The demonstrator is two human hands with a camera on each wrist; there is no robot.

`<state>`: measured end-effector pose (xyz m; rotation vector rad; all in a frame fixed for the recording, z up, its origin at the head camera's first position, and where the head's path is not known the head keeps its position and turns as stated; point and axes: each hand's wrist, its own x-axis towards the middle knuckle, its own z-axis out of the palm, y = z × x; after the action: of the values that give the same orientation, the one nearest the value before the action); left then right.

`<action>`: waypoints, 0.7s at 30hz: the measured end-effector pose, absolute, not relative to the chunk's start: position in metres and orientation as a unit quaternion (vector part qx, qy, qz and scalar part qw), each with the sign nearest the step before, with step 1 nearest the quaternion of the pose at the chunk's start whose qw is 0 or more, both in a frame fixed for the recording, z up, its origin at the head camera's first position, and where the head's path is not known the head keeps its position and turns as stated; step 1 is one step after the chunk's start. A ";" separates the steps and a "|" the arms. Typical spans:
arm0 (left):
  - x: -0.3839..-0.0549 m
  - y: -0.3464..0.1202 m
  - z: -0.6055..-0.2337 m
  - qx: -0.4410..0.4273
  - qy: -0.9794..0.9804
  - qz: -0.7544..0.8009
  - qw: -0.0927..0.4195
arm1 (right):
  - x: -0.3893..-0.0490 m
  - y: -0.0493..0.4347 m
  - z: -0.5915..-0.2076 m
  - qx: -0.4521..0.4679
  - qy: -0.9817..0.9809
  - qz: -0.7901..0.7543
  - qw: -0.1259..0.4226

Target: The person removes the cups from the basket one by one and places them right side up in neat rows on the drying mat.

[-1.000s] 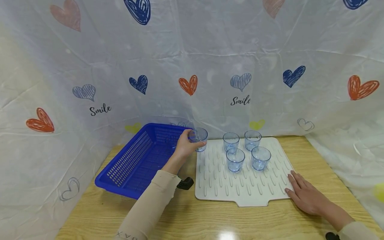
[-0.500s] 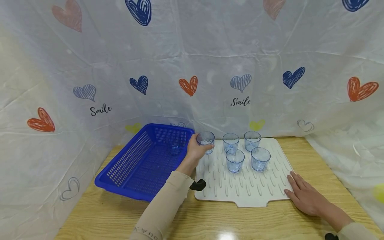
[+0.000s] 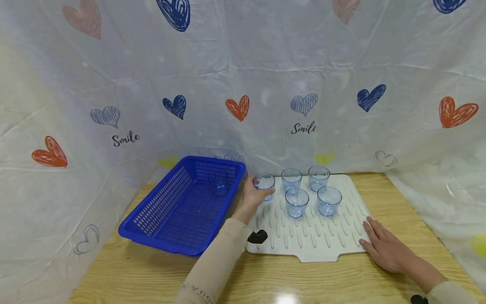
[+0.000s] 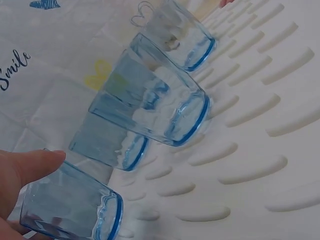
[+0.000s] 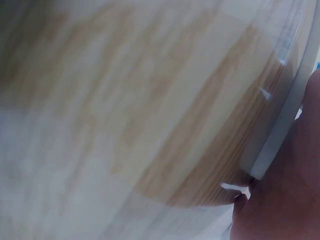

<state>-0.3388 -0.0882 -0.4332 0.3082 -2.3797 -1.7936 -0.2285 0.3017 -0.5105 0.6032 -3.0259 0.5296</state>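
Observation:
My left hand (image 3: 251, 197) grips a clear bluish drinking glass (image 3: 264, 182) by its side, thumb in front, over the far left corner of the white ridged mat (image 3: 315, 247). In the left wrist view that glass (image 4: 70, 205) is upright relative to its neighbours, its base close over the mat. Several matching glasses stand on the mat to its right, among them a front one (image 3: 297, 204) and a back right one (image 3: 319, 178). My right hand (image 3: 389, 247) lies with extended fingers on the mat's near right corner; the right wrist view shows part of it at the mat's edge.
A blue plastic basket (image 3: 159, 247) with slotted walls stands left of the mat, with another glass (image 3: 220, 186) inside toward its far right. Beneath everything is a wooden table (image 3: 265, 276). A white cloth printed with hearts (image 3: 265, 63) hangs behind and at the sides.
My left hand has carried the glass rightward from beside the basket's far right corner, then lower over the mat. My right hand and the other glasses have stayed in place.

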 end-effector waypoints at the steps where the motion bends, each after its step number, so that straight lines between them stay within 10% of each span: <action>1: -0.340 -0.088 -0.434 0.106 -0.791 -0.598 0.075 | -0.228 0.301 -0.509 0.195 -0.967 0.163 0.008; 21: -0.347 -0.088 -0.448 0.123 -0.791 -0.591 0.096 | -0.229 0.304 -0.515 0.200 -0.963 0.177 0.027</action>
<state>-0.3470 -0.0881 -0.4480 0.3645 -2.3441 -1.7522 -0.2289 0.3038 -0.5149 0.6173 -2.9747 0.5480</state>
